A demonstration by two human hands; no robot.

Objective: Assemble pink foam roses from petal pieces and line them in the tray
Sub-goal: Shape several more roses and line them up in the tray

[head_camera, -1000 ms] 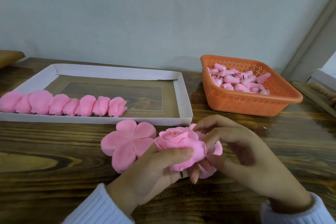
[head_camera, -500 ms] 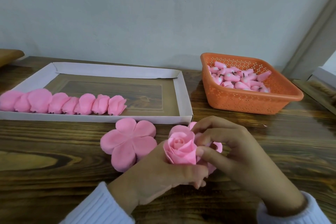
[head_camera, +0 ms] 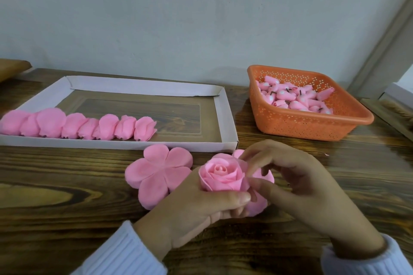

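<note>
Left hand (head_camera: 190, 205): grip was closed round the base of a pink foam rose (head_camera: 223, 176), with the thumb laid across its front and the bloom facing up. Right hand (head_camera: 297, 185): grip pinched the rose's right-side outer petal between thumb and forefinger, the other fingers loosely curled.

The rose was held just above the dark wooden table (head_camera: 55, 185), in front of the near right corner of the white cardboard tray (head_camera: 143, 88).

A flat five-lobed pink foam petal piece (head_camera: 158, 174) lay on the table just left of the rose, partly hidden behind the left hand. A row of finished pink roses (head_camera: 78, 127) lay on their sides along the left part of the tray's near wall.

An orange perforated plastic basket (head_camera: 312, 125) stood right of the tray and held pink foam bud cores (head_camera: 292, 96).
</note>
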